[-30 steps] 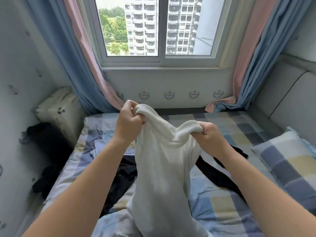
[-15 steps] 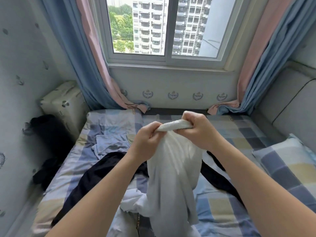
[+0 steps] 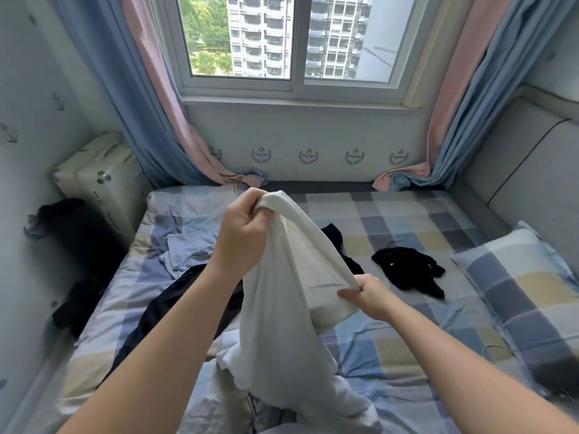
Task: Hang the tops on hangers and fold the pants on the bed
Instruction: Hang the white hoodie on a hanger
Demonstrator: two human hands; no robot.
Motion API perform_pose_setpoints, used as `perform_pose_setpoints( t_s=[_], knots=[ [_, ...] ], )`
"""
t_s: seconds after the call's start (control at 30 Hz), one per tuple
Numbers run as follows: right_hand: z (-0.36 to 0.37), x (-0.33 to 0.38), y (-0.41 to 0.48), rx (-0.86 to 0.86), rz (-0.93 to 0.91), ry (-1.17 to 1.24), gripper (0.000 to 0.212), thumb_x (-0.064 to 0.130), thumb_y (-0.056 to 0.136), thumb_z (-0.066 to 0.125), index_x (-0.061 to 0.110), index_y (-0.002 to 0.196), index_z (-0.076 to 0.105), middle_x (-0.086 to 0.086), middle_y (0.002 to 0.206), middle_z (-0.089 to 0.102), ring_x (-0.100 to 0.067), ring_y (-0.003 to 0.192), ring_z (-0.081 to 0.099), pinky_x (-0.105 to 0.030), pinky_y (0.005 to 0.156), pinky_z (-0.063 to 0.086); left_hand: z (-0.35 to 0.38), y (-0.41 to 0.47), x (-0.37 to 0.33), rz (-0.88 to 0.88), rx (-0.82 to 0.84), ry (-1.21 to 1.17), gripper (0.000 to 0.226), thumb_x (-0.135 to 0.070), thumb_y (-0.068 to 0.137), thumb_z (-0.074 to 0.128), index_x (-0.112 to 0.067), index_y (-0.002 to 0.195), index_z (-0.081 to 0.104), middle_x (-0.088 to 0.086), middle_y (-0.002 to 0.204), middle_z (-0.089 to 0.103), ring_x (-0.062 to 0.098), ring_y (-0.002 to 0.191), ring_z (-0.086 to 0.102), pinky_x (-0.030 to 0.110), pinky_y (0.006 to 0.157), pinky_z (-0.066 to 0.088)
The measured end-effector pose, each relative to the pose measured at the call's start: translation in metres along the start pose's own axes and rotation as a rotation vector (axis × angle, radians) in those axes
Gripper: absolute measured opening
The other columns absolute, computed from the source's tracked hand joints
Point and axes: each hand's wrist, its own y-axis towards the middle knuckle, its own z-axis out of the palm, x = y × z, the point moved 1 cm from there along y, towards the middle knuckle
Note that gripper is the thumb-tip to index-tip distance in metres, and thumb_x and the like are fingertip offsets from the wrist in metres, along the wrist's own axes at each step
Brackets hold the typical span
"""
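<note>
My left hand (image 3: 241, 236) clenches the ribbed band (image 3: 280, 200) of the white knit garment (image 3: 282, 314) at its twelve o'clock above the bed (image 3: 407, 214), my right hand (image 3: 368, 296) pinches its edge at three o'clock, and it looks soft, limp and light, so I'd hold the band.

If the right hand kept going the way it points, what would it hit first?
The right hand would push into the white garment it pinches; behind that, probably the left forearm, depth unclear.
</note>
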Motion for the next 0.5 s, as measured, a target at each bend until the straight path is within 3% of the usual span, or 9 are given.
perform_pose_setpoints(
  t_s=[0.13,0.2,0.27,0.33,0.43,0.5],
  knots=[
    [-0.014,0.019,-0.001,-0.089,-0.15,0.089,0.014,0.015,0.092,0.066,0.017,0.081,0.075,-0.002,0.079,0.073,-0.018,0.075,0.064,-0.038,0.068,0.051,-0.003,0.002,0.018,-0.051,0.05,0.121,0.016,-0.005,0.099,0.051,-0.011,0.096,0.066,-0.001,0.076,0.058,-0.001,0.056,0.047,0.012,0.05,0.038],
    [-0.024,0.042,-0.006,-0.14,-0.251,0.068,0.014,0.005,0.09,0.062,0.007,0.079,0.071,-0.007,0.071,0.067,-0.016,0.068,0.057,-0.036,0.064,0.044,-0.002,0.002,0.028,-0.104,0.09,0.154,0.018,-0.005,0.099,0.052,-0.017,0.1,0.064,-0.005,0.085,0.064,-0.006,0.065,0.055,0.008,0.058,0.041],
    [-0.035,0.066,-0.013,-0.169,-0.342,0.065,0.014,-0.001,0.089,0.06,-0.006,0.076,0.061,-0.011,0.067,0.056,-0.015,0.064,0.047,-0.033,0.062,0.035,0.003,0.0,0.039,-0.151,0.206,0.191,0.026,-0.005,0.097,0.056,-0.026,0.11,0.062,-0.012,0.103,0.065,-0.005,0.093,0.061,0.008,0.074,0.043],
    [-0.044,0.087,-0.021,-0.189,-0.414,0.086,0.015,-0.001,0.089,0.061,-0.009,0.076,0.059,-0.012,0.068,0.052,-0.016,0.063,0.043,-0.033,0.06,0.031,0.01,-0.006,0.047,-0.165,0.386,0.19,0.039,-0.01,0.091,0.066,-0.031,0.123,0.058,-0.015,0.122,0.06,0.004,0.116,0.056,0.015,0.093,0.042],
    [-0.049,0.116,-0.033,-0.206,-0.499,0.077,0.017,0.003,0.089,0.065,-0.002,0.073,0.06,-0.005,0.063,0.051,-0.013,0.059,0.041,-0.033,0.055,0.032,0.028,-0.017,0.048,-0.123,0.613,0.151,0.056,-0.021,0.085,0.078,-0.029,0.135,0.054,-0.013,0.129,0.059,-0.006,0.117,0.053,0.008,0.094,0.04],
    [-0.049,0.133,-0.04,-0.222,-0.552,0.077,0.015,0.002,0.087,0.065,0.002,0.072,0.062,0.0,0.062,0.052,-0.011,0.058,0.042,-0.032,0.055,0.034,0.043,-0.024,0.047,-0.093,0.594,0.131,0.038,-0.025,0.085,0.077,-0.028,0.12,0.061,-0.015,0.109,0.065,-0.003,0.098,0.06,0.018,0.084,0.047]
  ],
)
